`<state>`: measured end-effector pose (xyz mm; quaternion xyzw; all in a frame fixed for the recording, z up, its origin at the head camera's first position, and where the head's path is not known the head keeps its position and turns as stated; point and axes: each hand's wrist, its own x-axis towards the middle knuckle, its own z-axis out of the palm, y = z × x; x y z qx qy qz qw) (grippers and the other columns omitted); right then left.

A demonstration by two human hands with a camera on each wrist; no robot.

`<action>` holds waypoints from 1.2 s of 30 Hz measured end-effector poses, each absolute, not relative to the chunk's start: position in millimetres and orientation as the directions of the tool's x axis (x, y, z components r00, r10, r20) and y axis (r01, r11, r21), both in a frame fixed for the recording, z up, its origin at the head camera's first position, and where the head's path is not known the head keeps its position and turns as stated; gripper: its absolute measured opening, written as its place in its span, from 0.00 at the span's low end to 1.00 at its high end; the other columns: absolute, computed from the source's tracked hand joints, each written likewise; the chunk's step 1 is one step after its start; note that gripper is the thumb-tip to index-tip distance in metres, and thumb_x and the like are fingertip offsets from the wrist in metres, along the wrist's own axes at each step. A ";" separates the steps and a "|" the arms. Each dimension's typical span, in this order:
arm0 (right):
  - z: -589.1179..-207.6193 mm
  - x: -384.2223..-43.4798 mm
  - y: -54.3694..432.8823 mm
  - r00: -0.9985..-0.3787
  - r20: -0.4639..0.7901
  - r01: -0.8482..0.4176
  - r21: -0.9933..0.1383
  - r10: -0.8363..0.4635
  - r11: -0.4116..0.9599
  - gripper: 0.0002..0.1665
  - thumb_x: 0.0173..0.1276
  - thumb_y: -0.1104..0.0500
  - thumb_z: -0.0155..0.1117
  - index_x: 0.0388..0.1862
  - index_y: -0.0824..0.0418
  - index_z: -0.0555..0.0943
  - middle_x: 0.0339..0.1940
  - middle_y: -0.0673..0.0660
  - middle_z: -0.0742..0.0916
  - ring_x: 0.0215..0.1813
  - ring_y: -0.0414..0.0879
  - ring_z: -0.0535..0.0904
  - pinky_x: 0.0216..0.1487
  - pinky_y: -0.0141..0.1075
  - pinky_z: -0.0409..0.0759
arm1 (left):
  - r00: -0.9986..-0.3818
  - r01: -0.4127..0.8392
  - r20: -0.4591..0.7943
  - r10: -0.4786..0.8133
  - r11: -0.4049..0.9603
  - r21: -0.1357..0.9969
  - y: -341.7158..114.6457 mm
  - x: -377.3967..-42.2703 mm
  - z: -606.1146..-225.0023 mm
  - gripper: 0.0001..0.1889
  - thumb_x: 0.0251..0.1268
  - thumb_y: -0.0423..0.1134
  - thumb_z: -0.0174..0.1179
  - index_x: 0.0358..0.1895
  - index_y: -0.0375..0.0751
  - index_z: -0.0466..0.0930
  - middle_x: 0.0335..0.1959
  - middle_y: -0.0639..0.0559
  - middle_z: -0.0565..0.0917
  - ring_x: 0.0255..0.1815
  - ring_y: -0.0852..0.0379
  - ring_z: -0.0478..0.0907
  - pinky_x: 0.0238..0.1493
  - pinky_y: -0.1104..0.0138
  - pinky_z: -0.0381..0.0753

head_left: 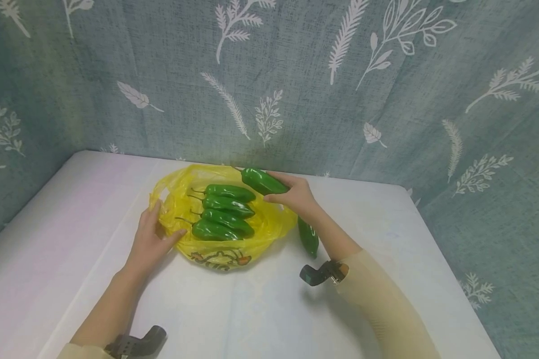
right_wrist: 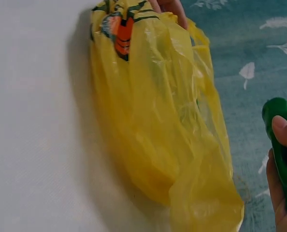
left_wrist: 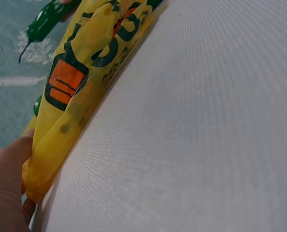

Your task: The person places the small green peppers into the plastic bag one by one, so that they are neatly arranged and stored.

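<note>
A yellow plastic bag (head_left: 269,224) lies spread on the table with its mouth facing up. Several green chili peppers (head_left: 224,205) rest side by side inside it, stems to the left. My left hand (head_left: 150,239) grips the bag's left edge, thumb at the near side; the left wrist view shows the thumb against the printed yellow plastic (left_wrist: 51,150). Above the bag's far right rim, my right hand (head_left: 296,197) holds another green chili pepper (head_left: 262,181) by its blunt end, stem pointing left. The right wrist view shows the thumb pressed on this pepper (right_wrist: 277,107).
One more green pepper (head_left: 308,238) lies on the white table (head_left: 260,309) right of the bag, partly hidden behind my right forearm. A teal leaf-patterned curtain (head_left: 296,119) stands along the table's back and sides.
</note>
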<state>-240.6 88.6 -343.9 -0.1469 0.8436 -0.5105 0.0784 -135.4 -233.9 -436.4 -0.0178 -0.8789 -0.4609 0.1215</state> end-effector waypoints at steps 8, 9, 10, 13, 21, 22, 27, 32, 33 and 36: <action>-344.8 -256.3 66.4 -0.931 -0.022 -0.149 -0.890 -0.366 0.431 0.36 0.53 0.58 0.75 0.63 0.45 0.75 0.66 0.49 0.75 0.72 0.48 0.63 0.72 0.46 0.62 | -0.971 0.137 0.225 -0.080 0.585 0.799 -234.3 -136.4 -434.8 0.49 0.59 0.44 0.64 0.75 0.36 0.39 0.71 0.30 0.50 0.70 0.29 0.50 0.69 0.37 0.49; -345.5 -258.4 63.1 -0.928 -0.024 -0.152 -0.887 -0.372 0.435 0.36 0.53 0.59 0.75 0.63 0.46 0.76 0.66 0.49 0.75 0.72 0.48 0.63 0.72 0.45 0.62 | -0.971 0.136 0.225 -0.081 0.586 0.799 -234.8 -136.4 -434.8 0.49 0.60 0.45 0.64 0.75 0.37 0.39 0.72 0.30 0.49 0.70 0.28 0.49 0.69 0.37 0.49; -346.5 -260.6 60.1 -0.923 -0.021 -0.164 -0.881 -0.383 0.444 0.36 0.52 0.59 0.75 0.62 0.47 0.76 0.66 0.50 0.76 0.71 0.48 0.64 0.72 0.45 0.63 | -0.971 0.134 0.224 -0.083 0.585 0.799 -235.3 -136.2 -435.0 0.49 0.60 0.45 0.64 0.75 0.37 0.39 0.72 0.30 0.49 0.70 0.28 0.49 0.69 0.37 0.49; -350.8 -266.0 52.5 -0.907 -0.026 -0.193 -0.862 -0.421 0.468 0.36 0.51 0.60 0.75 0.62 0.52 0.76 0.65 0.52 0.77 0.69 0.48 0.67 0.71 0.42 0.65 | -0.971 0.133 0.224 -0.088 0.581 0.803 -236.6 -135.3 -436.5 0.49 0.60 0.44 0.64 0.75 0.37 0.39 0.71 0.29 0.50 0.70 0.28 0.50 0.69 0.37 0.49; -364.9 -276.9 44.5 -0.889 -0.030 -0.246 -0.811 -0.457 0.531 0.34 0.50 0.60 0.76 0.59 0.56 0.78 0.62 0.53 0.79 0.67 0.49 0.70 0.69 0.41 0.67 | -0.970 0.144 0.230 -0.076 0.580 0.802 -235.2 -135.6 -437.4 0.50 0.59 0.44 0.64 0.75 0.36 0.39 0.71 0.28 0.50 0.68 0.27 0.52 0.67 0.36 0.52; -366.6 -278.1 43.7 -0.884 -0.030 -0.259 -0.800 -0.467 0.542 0.34 0.50 0.60 0.76 0.59 0.56 0.78 0.61 0.53 0.80 0.66 0.49 0.70 0.69 0.41 0.68 | -0.970 0.145 0.231 -0.076 0.582 0.800 -234.9 -135.9 -437.0 0.50 0.59 0.44 0.65 0.75 0.36 0.39 0.71 0.28 0.50 0.68 0.27 0.53 0.67 0.36 0.52; -374.5 -282.3 38.8 -0.864 -0.051 -0.301 -0.745 -0.501 0.595 0.35 0.50 0.57 0.76 0.60 0.55 0.77 0.62 0.53 0.79 0.67 0.48 0.70 0.68 0.39 0.68 | -0.972 0.140 0.225 -0.073 0.591 0.795 -234.4 -136.9 -437.0 0.50 0.59 0.44 0.65 0.75 0.35 0.39 0.70 0.28 0.51 0.68 0.28 0.53 0.67 0.36 0.53; -376.5 -282.7 34.4 -0.849 -0.047 -0.346 -0.702 -0.526 0.622 0.37 0.51 0.55 0.76 0.62 0.54 0.76 0.63 0.53 0.78 0.67 0.48 0.70 0.69 0.38 0.68 | -0.973 0.135 0.220 -0.074 0.593 0.794 -234.0 -136.2 -437.4 0.50 0.59 0.44 0.64 0.75 0.36 0.38 0.71 0.29 0.50 0.69 0.28 0.51 0.68 0.36 0.52; -376.3 -282.6 33.5 -0.844 -0.049 -0.357 -0.692 -0.534 0.627 0.37 0.52 0.54 0.76 0.63 0.54 0.75 0.64 0.53 0.78 0.68 0.48 0.69 0.69 0.38 0.67 | -0.972 0.135 0.221 -0.074 0.594 0.793 -234.1 -135.8 -437.2 0.50 0.59 0.44 0.64 0.75 0.36 0.39 0.71 0.29 0.50 0.69 0.28 0.51 0.68 0.36 0.51; -376.0 -282.0 30.4 -0.831 -0.061 -0.385 -0.654 -0.553 0.651 0.39 0.53 0.53 0.75 0.65 0.53 0.73 0.66 0.53 0.76 0.69 0.49 0.68 0.70 0.39 0.65 | -0.972 0.134 0.222 -0.075 0.598 0.790 -234.3 -134.7 -436.0 0.49 0.59 0.44 0.64 0.75 0.36 0.39 0.71 0.28 0.50 0.69 0.28 0.51 0.68 0.36 0.51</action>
